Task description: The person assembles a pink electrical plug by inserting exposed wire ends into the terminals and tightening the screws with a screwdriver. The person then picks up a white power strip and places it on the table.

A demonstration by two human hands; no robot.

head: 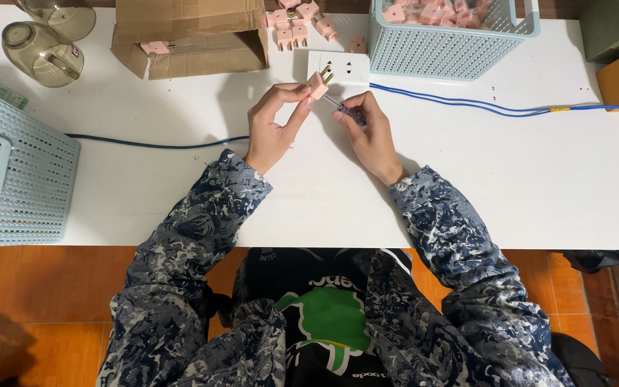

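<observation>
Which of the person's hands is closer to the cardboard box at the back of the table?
Left. The left hand sits just below and right of the cardboard box, pinching a pink plug. The right hand is farther right, gripping a screwdriver.

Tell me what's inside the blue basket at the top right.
The blue basket holds pink plugs, piled together. Its mesh wall hides the lower ones, so their number cannot be told.

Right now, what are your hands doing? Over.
Left hand pinches pink plug. Right hand holds screwdriver, tip at plug. White socket just behind; nothing blocking.
</observation>
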